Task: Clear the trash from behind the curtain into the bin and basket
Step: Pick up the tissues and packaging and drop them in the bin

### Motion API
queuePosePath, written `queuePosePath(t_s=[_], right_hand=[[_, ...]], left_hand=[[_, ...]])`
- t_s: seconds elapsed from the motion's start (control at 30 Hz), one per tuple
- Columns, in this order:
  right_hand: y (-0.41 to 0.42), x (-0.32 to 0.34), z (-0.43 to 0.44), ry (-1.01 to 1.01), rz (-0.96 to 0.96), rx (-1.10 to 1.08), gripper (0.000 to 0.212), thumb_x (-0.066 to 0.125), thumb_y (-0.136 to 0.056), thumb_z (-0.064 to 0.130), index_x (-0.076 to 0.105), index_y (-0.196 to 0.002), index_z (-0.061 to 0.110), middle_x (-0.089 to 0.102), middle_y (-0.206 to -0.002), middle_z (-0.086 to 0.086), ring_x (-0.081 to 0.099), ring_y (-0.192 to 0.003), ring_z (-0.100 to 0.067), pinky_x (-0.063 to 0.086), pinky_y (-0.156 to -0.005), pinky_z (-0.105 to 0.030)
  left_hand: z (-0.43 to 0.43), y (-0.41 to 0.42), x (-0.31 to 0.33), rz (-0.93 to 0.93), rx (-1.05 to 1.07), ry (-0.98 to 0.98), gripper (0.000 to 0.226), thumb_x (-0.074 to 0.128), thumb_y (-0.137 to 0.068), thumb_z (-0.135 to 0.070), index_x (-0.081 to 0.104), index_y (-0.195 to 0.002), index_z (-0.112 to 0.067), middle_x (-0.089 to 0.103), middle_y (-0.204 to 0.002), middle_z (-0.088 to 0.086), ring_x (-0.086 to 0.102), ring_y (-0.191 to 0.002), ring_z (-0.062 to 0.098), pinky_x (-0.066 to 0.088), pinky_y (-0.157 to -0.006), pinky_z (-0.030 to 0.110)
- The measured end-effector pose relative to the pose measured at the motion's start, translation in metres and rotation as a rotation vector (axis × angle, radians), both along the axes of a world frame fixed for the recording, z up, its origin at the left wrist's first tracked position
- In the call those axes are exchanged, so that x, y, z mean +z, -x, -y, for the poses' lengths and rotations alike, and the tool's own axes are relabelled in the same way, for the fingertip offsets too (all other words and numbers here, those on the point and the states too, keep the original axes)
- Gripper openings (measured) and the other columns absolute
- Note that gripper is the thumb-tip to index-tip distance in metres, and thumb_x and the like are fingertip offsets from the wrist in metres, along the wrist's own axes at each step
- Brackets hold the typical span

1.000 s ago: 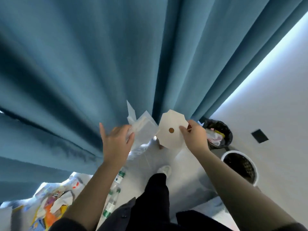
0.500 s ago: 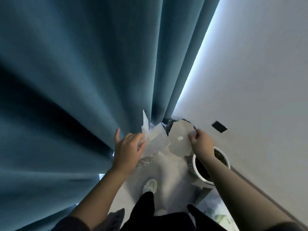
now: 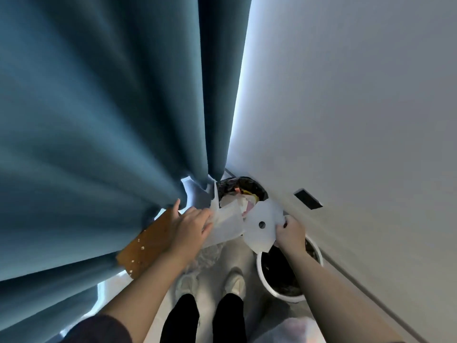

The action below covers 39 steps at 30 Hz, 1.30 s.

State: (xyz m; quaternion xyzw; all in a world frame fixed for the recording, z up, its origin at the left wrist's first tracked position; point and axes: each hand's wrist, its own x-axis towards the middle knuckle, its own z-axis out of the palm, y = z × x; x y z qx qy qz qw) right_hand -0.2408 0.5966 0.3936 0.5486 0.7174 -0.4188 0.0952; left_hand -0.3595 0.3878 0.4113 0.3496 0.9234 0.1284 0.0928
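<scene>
My left hand [image 3: 191,225] grips a crumpled clear-and-white plastic wrapper [image 3: 227,222] just short of the black-lined bin [image 3: 259,188], which holds mixed trash. My right hand [image 3: 290,231] pinches the edge of a flat white paper lid [image 3: 262,224] with a small round hole. The lid hangs over the gap between the bin and the white-rimmed basket [image 3: 265,280], whose dark inside sits under my right wrist. The teal curtain [image 3: 111,107] hangs on the left, its edge reaching the bin.
A brown cardboard sheet [image 3: 148,246] pokes out from under the curtain by my left forearm. My two white shoes [image 3: 235,280] stand on the pale floor between curtain and basket. A white wall [image 3: 358,107] with a dark socket [image 3: 308,199] closes off the right side.
The view has swung right toward the wall. Both hands carried the wrapper and lid closer to the bin and basket. The cardboard sheet has come into sight.
</scene>
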Motion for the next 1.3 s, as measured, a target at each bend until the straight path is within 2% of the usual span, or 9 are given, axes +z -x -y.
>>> queuePosePath(t_s=[0.1, 0.3, 0.47, 0.57, 0.63, 0.7, 0.8, 1.03, 1.3], right_hand=[[0.007, -0.046, -0.016, 0.052, 0.033, -0.047, 0.013, 0.049, -0.087, 0.011, 0.055, -0.077, 0.016, 0.06, -0.075, -0.006, 0.062, -0.075, -0.029, 0.057, -0.072, -0.046], [0.033, -0.186, -0.055, 0.09, 0.053, -0.101, 0.014, 0.045, -0.09, 0.01, 0.055, -0.083, 0.017, 0.06, -0.082, -0.007, 0.063, -0.077, -0.029, 0.057, -0.074, -0.05], [0.054, -0.267, -0.069, 0.1, 0.061, -0.072, 0.014, 0.046, -0.091, 0.012, 0.06, -0.094, 0.013, 0.061, -0.085, -0.006, 0.063, -0.085, -0.032, 0.056, -0.08, -0.05], [0.066, -0.307, -0.072, 0.094, 0.067, -0.044, 0.025, 0.046, -0.093, 0.012, 0.06, -0.113, 0.013, 0.063, -0.098, -0.006, 0.06, -0.094, -0.029, 0.052, -0.083, -0.038], [0.07, -0.329, -0.072, 0.066, 0.107, 0.04, 0.039, 0.045, -0.095, 0.012, 0.05, -0.134, 0.014, 0.062, -0.119, -0.011, 0.057, -0.107, -0.028, 0.044, -0.084, -0.03], [0.071, -0.34, -0.068, 0.004, 0.154, 0.182, 0.052, 0.045, -0.097, 0.01, 0.033, -0.147, 0.014, 0.048, -0.14, -0.012, 0.048, -0.124, -0.029, 0.041, -0.093, -0.034], [0.064, -0.335, -0.057, -0.136, 0.202, 0.437, 0.067, 0.048, -0.094, 0.004, 0.017, -0.152, 0.016, 0.021, -0.156, -0.008, 0.033, -0.138, -0.027, 0.041, -0.099, -0.036], [0.051, -0.351, -0.043, -0.21, 0.363, 0.987, 0.076, 0.049, -0.097, 0.024, -0.001, -0.154, 0.022, -0.01, -0.161, -0.016, -0.007, -0.148, -0.038, 0.014, -0.119, -0.043], [0.066, -0.43, -0.038, -0.064, 0.579, 1.042, 0.08, 0.042, -0.1, 0.042, -0.018, -0.151, 0.028, -0.03, -0.154, -0.021, -0.021, -0.144, -0.041, 0.004, -0.119, -0.047]], left_hand=[[-0.024, 0.01, -0.038, 0.064, -0.043, 0.058, 0.028, 0.082, -0.064, -0.017, 0.055, -0.072, -0.023, 0.056, -0.06, -0.01, 0.058, -0.062, 0.016, 0.025, -0.104, 0.042], [-0.097, 0.049, -0.167, 0.017, -0.122, -0.007, 0.029, 0.081, -0.064, -0.014, 0.053, -0.07, -0.021, 0.055, -0.058, -0.006, 0.057, -0.061, 0.021, 0.041, -0.099, 0.059], [-0.131, 0.069, -0.252, -0.008, -0.132, -0.033, 0.017, 0.076, -0.072, -0.014, 0.061, -0.077, -0.019, 0.059, -0.063, -0.005, 0.06, -0.069, 0.022, 0.033, -0.105, 0.057], [-0.144, 0.069, -0.293, 0.038, -0.209, 0.174, 0.016, 0.064, -0.084, -0.026, 0.061, -0.099, -0.022, 0.064, -0.088, -0.004, 0.059, -0.094, 0.021, 0.017, -0.113, 0.058], [-0.147, 0.065, -0.318, 0.088, -0.27, 0.47, 0.044, 0.051, -0.09, -0.043, 0.045, -0.13, -0.024, 0.055, -0.124, 0.0, 0.044, -0.123, 0.023, 0.001, -0.114, 0.061], [-0.145, 0.058, -0.339, 0.098, -0.274, 0.654, 0.075, 0.043, -0.092, -0.054, 0.014, -0.151, -0.018, 0.025, -0.154, 0.01, 0.019, -0.143, 0.028, -0.005, -0.112, 0.064], [-0.138, 0.047, -0.344, 0.103, -0.236, 0.705, 0.087, 0.032, -0.093, -0.063, -0.01, -0.151, -0.014, -0.007, -0.159, 0.016, -0.004, -0.147, 0.031, -0.008, -0.113, 0.061], [-0.139, 0.049, -0.354, 0.144, -0.48, 0.807, 0.072, 0.017, -0.096, -0.059, -0.006, -0.153, -0.023, -0.014, -0.158, 0.018, -0.013, -0.146, 0.033, -0.011, -0.112, 0.061], [-0.142, 0.052, -0.429, 0.135, -0.516, 0.989, 0.073, 0.013, -0.094, -0.063, -0.007, -0.152, -0.025, -0.01, -0.158, 0.02, -0.002, -0.146, 0.037, -0.018, -0.11, 0.061]])
